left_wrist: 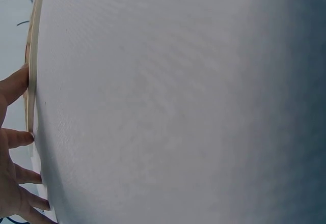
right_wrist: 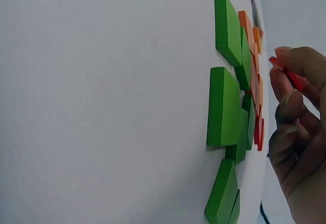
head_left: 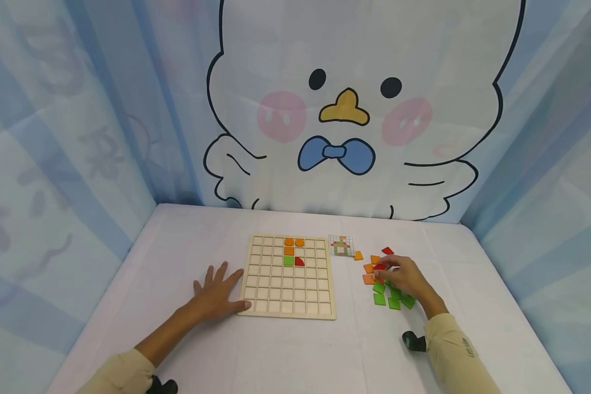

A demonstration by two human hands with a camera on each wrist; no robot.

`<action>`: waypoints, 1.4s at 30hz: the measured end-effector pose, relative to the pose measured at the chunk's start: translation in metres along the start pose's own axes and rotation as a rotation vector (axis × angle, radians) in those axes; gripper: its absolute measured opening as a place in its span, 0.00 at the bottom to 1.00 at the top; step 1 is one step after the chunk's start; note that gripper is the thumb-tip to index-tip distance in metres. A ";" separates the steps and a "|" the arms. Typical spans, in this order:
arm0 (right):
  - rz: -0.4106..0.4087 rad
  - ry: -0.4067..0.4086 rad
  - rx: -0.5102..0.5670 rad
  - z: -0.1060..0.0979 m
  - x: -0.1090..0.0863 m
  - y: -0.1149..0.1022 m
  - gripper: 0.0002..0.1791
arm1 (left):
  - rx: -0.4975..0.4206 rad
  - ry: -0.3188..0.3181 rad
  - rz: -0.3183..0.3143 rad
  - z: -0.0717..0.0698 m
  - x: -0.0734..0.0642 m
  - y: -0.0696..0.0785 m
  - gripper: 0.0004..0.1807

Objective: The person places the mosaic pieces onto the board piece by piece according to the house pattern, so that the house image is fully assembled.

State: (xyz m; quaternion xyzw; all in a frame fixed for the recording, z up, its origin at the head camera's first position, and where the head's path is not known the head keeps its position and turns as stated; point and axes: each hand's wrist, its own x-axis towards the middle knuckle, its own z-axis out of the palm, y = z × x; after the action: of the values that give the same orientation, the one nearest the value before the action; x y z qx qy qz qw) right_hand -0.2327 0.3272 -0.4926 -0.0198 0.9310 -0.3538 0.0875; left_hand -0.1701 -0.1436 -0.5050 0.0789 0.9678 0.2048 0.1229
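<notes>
My left hand (head_left: 215, 295) lies with fingers spread at the left side of a wooden grid board (head_left: 295, 316), its thumb on the near left corner. In the left wrist view, the thumb and a finger touch the board's edge. On the grid sit two orange round pieces (head_left: 289, 242), an orange square tile (head_left: 289, 251), a green square tile (head_left: 288, 261) and a red quarter-round tile (head_left: 300, 262). Over the loose tiles, my right hand (head_left: 405, 275) pinches a small red tile (right_wrist: 293, 79) between thumb and fingertips.
Several green tiles (head_left: 380, 299) and orange tiles (head_left: 368, 279) lie loose right of the board. A red tile (head_left: 387, 250) rests behind them. Beside the board's far right corner is a pattern card (head_left: 342, 245), with an orange tile (head_left: 358, 255) at its edge. Printed curtains surround the white table.
</notes>
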 end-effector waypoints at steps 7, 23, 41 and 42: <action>-0.092 0.016 0.033 0.005 0.004 -0.013 0.18 | 0.004 -0.002 -0.007 0.001 0.000 0.000 0.51; -0.068 -0.025 0.050 0.018 0.016 -0.036 0.16 | -0.005 -0.004 -0.015 -0.001 0.000 0.001 0.50; -0.111 -0.117 0.117 0.036 0.018 -0.041 0.14 | -0.003 -0.011 -0.025 -0.001 0.001 0.001 0.50; -0.117 -0.118 0.107 0.036 0.018 -0.041 0.14 | -0.002 -0.011 -0.025 -0.001 0.001 0.001 0.50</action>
State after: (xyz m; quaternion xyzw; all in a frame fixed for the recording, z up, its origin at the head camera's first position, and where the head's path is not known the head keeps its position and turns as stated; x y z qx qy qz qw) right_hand -0.2448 0.2707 -0.4946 -0.0903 0.9012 -0.4058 0.1223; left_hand -0.1707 -0.1424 -0.5040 0.0679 0.9679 0.2036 0.1310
